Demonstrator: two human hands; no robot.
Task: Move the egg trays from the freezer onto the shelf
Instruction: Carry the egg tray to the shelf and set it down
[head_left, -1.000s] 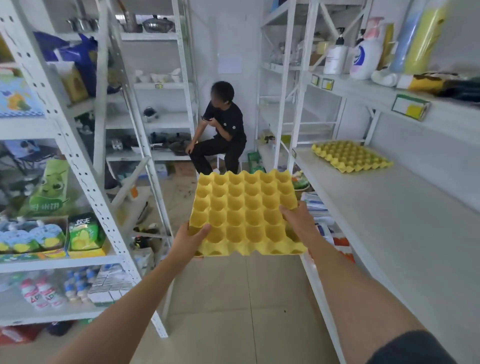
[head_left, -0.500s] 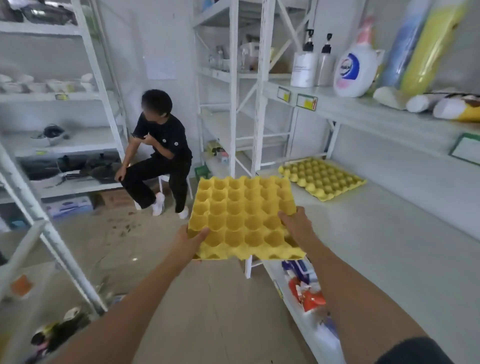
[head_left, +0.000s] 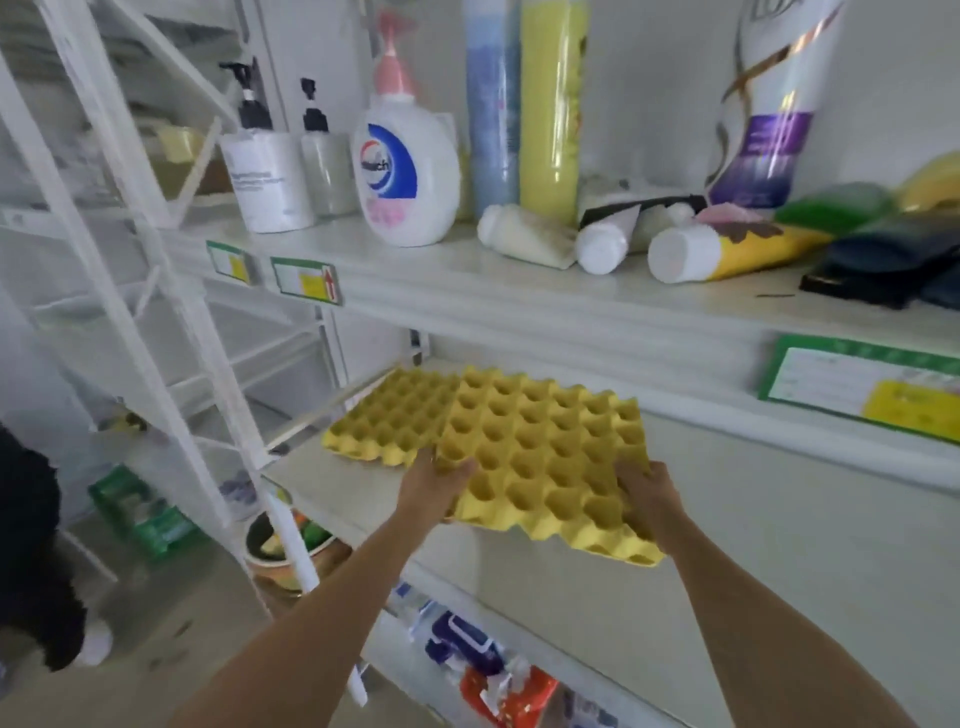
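Observation:
I hold an empty yellow egg tray (head_left: 545, 462) with both hands over the white shelf (head_left: 779, 545). My left hand (head_left: 434, 486) grips its near left edge, and my right hand (head_left: 647, 496) grips its near right edge. The tray tilts a little and its far left corner overlaps a second yellow egg tray (head_left: 392, 423) that lies flat on the shelf further back. Whether the held tray touches the shelf I cannot tell. The freezer is out of view.
The upper shelf (head_left: 519, 291) carries pump bottles (head_left: 265, 176), a white detergent bottle (head_left: 402, 171), tall rolls and lying tubes. White rack uprights (head_left: 171, 312) stand at left. A person in black (head_left: 31, 545) sits at the far left. Packets (head_left: 498, 680) fill the lower shelf.
I have turned right and stepped up to the shelf. The held tray has moved forward over the shelf, beside the tray lying there. Both hands keep their grip.

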